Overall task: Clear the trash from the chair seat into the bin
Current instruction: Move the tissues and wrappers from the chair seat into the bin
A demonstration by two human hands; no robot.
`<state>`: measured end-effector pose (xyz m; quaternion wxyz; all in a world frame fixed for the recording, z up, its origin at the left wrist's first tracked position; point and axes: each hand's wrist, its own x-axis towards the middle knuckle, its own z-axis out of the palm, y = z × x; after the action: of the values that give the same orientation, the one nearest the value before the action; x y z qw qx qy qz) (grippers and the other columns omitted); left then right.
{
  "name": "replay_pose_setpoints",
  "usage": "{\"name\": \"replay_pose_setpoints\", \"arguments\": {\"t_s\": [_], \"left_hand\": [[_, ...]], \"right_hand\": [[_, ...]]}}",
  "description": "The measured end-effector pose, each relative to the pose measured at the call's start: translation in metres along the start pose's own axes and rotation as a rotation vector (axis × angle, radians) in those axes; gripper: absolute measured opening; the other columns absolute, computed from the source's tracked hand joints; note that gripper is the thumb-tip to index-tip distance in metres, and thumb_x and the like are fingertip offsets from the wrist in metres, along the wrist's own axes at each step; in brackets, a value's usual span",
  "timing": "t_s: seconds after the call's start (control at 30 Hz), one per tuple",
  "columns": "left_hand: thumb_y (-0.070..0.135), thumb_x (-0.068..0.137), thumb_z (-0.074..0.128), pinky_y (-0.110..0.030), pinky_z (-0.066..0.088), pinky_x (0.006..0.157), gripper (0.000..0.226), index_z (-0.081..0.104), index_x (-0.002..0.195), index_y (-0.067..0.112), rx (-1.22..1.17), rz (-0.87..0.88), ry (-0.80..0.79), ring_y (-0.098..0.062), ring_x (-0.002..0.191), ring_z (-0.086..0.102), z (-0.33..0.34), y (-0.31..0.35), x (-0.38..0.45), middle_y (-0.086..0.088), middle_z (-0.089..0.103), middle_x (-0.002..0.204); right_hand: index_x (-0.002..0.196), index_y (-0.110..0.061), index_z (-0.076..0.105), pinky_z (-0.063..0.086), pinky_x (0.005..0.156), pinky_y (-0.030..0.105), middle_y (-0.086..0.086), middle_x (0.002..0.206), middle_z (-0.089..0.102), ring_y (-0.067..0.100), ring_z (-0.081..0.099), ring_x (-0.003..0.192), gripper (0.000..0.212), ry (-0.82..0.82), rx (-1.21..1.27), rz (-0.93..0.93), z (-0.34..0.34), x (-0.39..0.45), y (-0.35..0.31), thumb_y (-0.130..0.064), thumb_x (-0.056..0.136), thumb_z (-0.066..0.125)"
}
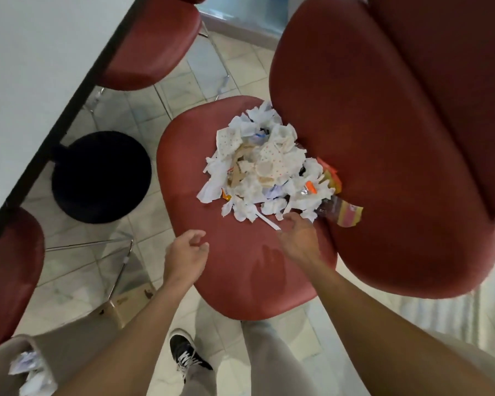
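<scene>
A heap of crumpled tissues and wrappers [265,164] sits on the red chair seat [212,261], pushed up against the chair back [383,138]. The right hand [299,238] reaches into the heap's near edge, fingers spread; it's blurred, so I can't tell if it grips anything. The left hand [186,254] hovers loosely curled, empty. The black bin [100,178] stands on the floor beside the seat.
</scene>
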<state>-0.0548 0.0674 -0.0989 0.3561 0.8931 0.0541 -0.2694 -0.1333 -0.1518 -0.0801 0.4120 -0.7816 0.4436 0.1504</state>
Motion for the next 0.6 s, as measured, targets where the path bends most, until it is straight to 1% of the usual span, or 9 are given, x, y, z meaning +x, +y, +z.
{"name": "replay_pose_setpoints", "arguments": {"t_s": [0.07,0.13,0.2,0.27,0.33,0.43,0.47,0.53,0.6], "left_hand": [[0.018,0.082,0.068,-0.024,0.049,0.085,0.022,0.068,0.101,0.029,0.036,0.019,-0.048,-0.007,0.082,0.065,0.022,0.017,0.012,0.008,0.068,0.100],[0.018,0.081,0.069,-0.023,0.048,0.086,0.023,0.069,0.102,0.029,0.069,0.054,-0.079,-0.008,0.084,0.066,0.044,0.034,0.022,0.011,0.067,0.097],[0.017,0.080,0.070,-0.025,0.050,0.087,0.025,0.069,0.103,0.028,0.087,0.075,-0.103,-0.010,0.086,0.066,0.066,0.047,0.034,0.008,0.069,0.098],[0.017,0.079,0.069,-0.029,0.052,0.086,0.028,0.069,0.105,0.028,0.111,0.084,-0.121,-0.013,0.086,0.066,0.085,0.055,0.047,0.003,0.069,0.101],[0.019,0.078,0.069,-0.035,0.054,0.084,0.033,0.066,0.110,0.028,0.143,0.136,-0.123,-0.017,0.087,0.065,0.103,0.057,0.061,0.001,0.066,0.109],[0.024,0.079,0.072,-0.040,0.051,0.088,0.046,0.057,0.123,0.028,0.141,0.223,-0.097,-0.020,0.098,0.061,0.123,0.061,0.079,0.003,0.056,0.124],[0.026,0.079,0.072,-0.042,0.050,0.090,0.052,0.054,0.127,0.028,0.154,0.234,-0.085,-0.020,0.103,0.060,0.129,0.063,0.087,0.003,0.053,0.128],[0.028,0.079,0.073,-0.045,0.050,0.090,0.061,0.046,0.135,0.029,0.166,0.244,-0.069,-0.021,0.112,0.056,0.140,0.066,0.102,0.003,0.045,0.136],[0.026,0.079,0.073,-0.046,0.051,0.090,0.068,0.040,0.139,0.028,0.172,0.278,-0.058,-0.022,0.120,0.051,0.148,0.070,0.113,-0.001,0.042,0.140]], "right_hand": [[0.121,-0.021,0.059,0.044,0.081,0.026,0.007,0.117,0.059,0.023,0.060,0.101,0.039,0.045,0.040,0.045,-0.009,0.017,0.011,-0.021,0.082,0.061],[0.123,-0.021,0.058,0.042,0.078,0.026,0.010,0.119,0.057,0.026,0.059,0.105,0.039,0.100,0.071,0.120,-0.015,0.033,0.022,-0.027,0.085,0.061],[0.127,-0.017,0.054,0.044,0.086,0.030,0.013,0.122,0.056,0.030,0.057,0.110,0.047,0.134,0.106,0.160,-0.017,0.049,0.033,-0.025,0.083,0.065],[0.129,-0.017,0.051,0.045,0.094,0.034,0.012,0.126,0.057,0.030,0.056,0.114,0.054,0.149,0.139,0.176,-0.014,0.064,0.044,-0.026,0.079,0.068],[0.132,-0.017,0.047,0.043,0.097,0.033,0.011,0.135,0.052,0.029,0.055,0.118,0.061,0.185,0.177,0.190,-0.011,0.078,0.050,-0.028,0.077,0.071],[0.142,-0.014,0.038,0.035,0.102,0.029,0.009,0.148,0.040,0.028,0.044,0.131,0.073,0.232,0.203,0.180,-0.007,0.098,0.056,-0.032,0.081,0.073],[0.144,-0.013,0.035,0.034,0.103,0.030,0.009,0.148,0.040,0.028,0.041,0.133,0.075,0.248,0.198,0.191,-0.006,0.104,0.057,-0.034,0.082,0.072],[0.144,-0.011,0.035,0.036,0.102,0.033,0.011,0.142,0.048,0.030,0.044,0.130,0.074,0.276,0.211,0.232,-0.002,0.116,0.058,-0.039,0.084,0.068],[0.139,-0.011,0.042,0.041,0.099,0.034,0.012,0.133,0.056,0.032,0.051,0.123,0.064,0.308,0.243,0.254,0.001,0.125,0.056,-0.039,0.086,0.065]]}}
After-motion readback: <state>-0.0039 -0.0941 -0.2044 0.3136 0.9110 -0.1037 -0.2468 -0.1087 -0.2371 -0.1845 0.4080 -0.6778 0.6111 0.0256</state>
